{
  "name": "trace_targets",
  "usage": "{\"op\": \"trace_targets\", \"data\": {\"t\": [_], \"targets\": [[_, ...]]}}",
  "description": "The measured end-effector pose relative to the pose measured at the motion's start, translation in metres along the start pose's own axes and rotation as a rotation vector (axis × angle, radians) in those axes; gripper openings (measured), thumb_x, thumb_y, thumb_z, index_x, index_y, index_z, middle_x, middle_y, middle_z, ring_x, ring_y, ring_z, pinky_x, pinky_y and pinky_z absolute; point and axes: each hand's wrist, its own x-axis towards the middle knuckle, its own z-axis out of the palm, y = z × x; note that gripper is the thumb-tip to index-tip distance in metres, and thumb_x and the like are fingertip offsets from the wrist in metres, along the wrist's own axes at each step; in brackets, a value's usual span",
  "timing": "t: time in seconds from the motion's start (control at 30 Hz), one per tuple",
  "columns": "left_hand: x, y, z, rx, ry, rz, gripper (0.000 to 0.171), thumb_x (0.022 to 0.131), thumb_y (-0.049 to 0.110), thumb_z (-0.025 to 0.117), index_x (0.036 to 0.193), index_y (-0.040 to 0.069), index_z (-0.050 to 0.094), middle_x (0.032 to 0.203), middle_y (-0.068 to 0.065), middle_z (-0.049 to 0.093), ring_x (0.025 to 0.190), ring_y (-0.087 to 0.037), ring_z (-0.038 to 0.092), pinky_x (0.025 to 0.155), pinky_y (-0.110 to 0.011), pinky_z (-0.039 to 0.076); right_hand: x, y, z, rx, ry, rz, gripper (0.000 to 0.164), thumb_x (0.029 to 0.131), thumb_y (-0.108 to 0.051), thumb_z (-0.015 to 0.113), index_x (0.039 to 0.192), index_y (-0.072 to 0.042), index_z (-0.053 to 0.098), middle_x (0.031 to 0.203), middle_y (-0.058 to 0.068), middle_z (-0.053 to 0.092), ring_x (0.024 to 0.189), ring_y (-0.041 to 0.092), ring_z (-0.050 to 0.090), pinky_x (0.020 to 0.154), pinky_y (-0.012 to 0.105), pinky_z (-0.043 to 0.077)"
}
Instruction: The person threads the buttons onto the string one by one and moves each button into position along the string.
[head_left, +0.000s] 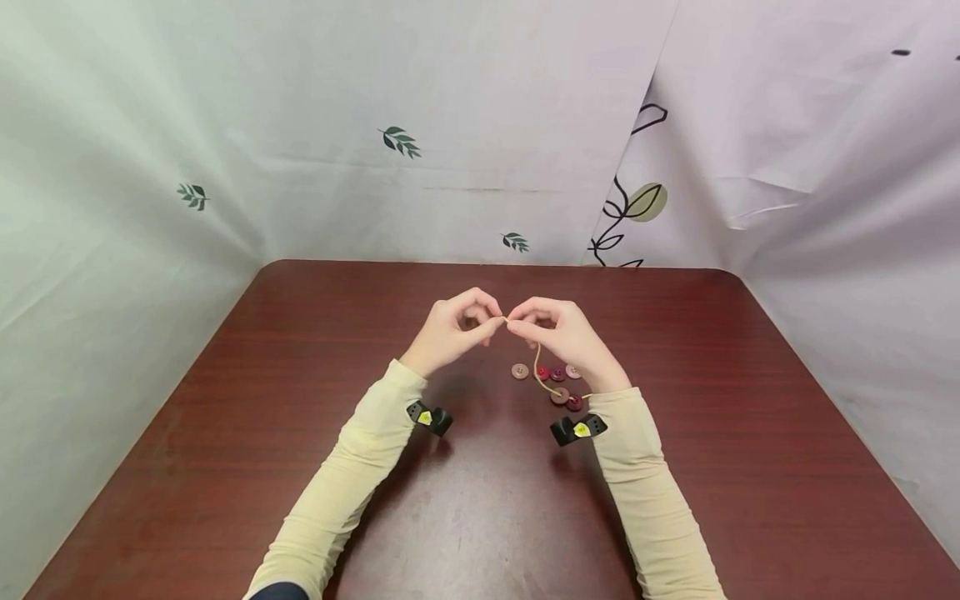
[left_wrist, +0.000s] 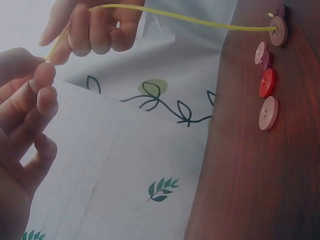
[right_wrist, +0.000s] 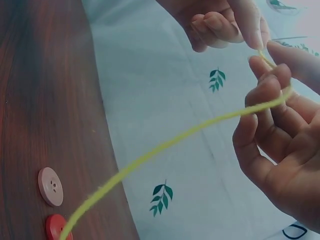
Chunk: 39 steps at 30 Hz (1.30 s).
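Both hands are raised over the table, fingertips close together. My left hand [head_left: 459, 329] pinches the end of a yellow string [left_wrist: 200, 22] between thumb and forefinger. My right hand [head_left: 562, 329] pinches the same string just beside it, and the string runs over its fingers in the right wrist view. From there the string hangs down to a brown button [left_wrist: 278, 31], entering its hole. Beside that lies a dark maroon button [head_left: 574, 403], with a short piece of string showing near it. A pinkish button [right_wrist: 50, 186] and a red button [left_wrist: 267, 82] lie loose nearby.
A purple button [head_left: 557, 374] and another pale pink one [head_left: 573, 372] complete the row on the dark red wooden table [head_left: 300, 375]. White cloth [head_left: 465, 200] with leaf prints hangs behind and beside the table. Black straps with wrist cameras sit on both sleeves.
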Motion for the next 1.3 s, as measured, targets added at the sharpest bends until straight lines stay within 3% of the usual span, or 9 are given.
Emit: {"op": "trace_targets", "data": {"t": [0.2, 0.47, 0.67, 0.9, 1.17, 1.3], "targets": [[0.000, -0.001, 0.000, 0.002, -0.017, 0.004, 0.010, 0.088, 0.005, 0.069, 0.093, 0.006, 0.061, 0.060, -0.005, 0.061, 0.055, -0.023, 0.056, 0.054, -0.023, 0.039, -0.001, 0.001, -0.001, -0.031, -0.009, 0.009, 0.014, 0.090, -0.021, 0.068, 0.097, -0.008, 0.069, 0.065, -0.006, 0.059, 0.064, 0.029, 0.052, 0.055, 0.024, 0.039], [0.001, -0.001, 0.002, -0.002, -0.045, -0.032, 0.011, 0.087, 0.008, 0.070, 0.094, 0.007, 0.061, 0.061, -0.007, 0.062, 0.057, -0.033, 0.058, 0.055, -0.025, 0.039, -0.001, 0.004, -0.005, -0.052, -0.020, 0.000, 0.013, 0.090, -0.020, 0.068, 0.094, -0.008, 0.070, 0.063, -0.007, 0.057, 0.059, 0.012, 0.048, 0.053, 0.023, 0.037], [0.002, -0.001, 0.003, 0.058, -0.081, -0.112, 0.018, 0.087, 0.018, 0.072, 0.100, 0.011, 0.060, 0.073, -0.008, 0.069, 0.064, -0.016, 0.058, 0.061, -0.026, 0.042, -0.002, 0.005, -0.011, -0.034, -0.019, -0.007, 0.014, 0.090, -0.018, 0.068, 0.094, -0.004, 0.069, 0.062, -0.003, 0.055, 0.060, 0.022, 0.049, 0.054, 0.025, 0.039], [0.002, -0.011, 0.009, 0.188, -0.239, -0.187, 0.023, 0.088, 0.024, 0.071, 0.105, 0.013, 0.059, 0.085, 0.002, 0.067, 0.075, -0.009, 0.059, 0.069, -0.023, 0.047, -0.005, 0.008, -0.017, -0.043, -0.017, 0.006, 0.018, 0.092, -0.019, 0.066, 0.096, -0.002, 0.068, 0.061, -0.002, 0.050, 0.063, 0.031, 0.049, 0.058, 0.028, 0.041], [-0.001, -0.021, 0.019, 0.312, -0.391, -0.169, 0.014, 0.087, 0.020, 0.071, 0.098, 0.011, 0.070, 0.093, -0.001, 0.067, 0.084, -0.017, 0.060, 0.078, -0.036, 0.052, -0.006, 0.010, -0.024, -0.054, -0.017, 0.006, 0.017, 0.091, -0.020, 0.067, 0.097, -0.003, 0.068, 0.061, 0.000, 0.050, 0.063, 0.030, 0.049, 0.060, 0.027, 0.042], [-0.003, -0.026, 0.028, 0.360, -0.474, -0.170, 0.022, 0.088, 0.022, 0.070, 0.107, 0.011, 0.070, 0.104, -0.002, 0.065, 0.097, -0.019, 0.061, 0.090, -0.037, 0.050, -0.006, 0.011, -0.028, -0.064, -0.014, 0.009, 0.015, 0.091, -0.019, 0.067, 0.096, -0.005, 0.068, 0.061, 0.001, 0.050, 0.063, 0.029, 0.050, 0.061, 0.027, 0.042]]}}
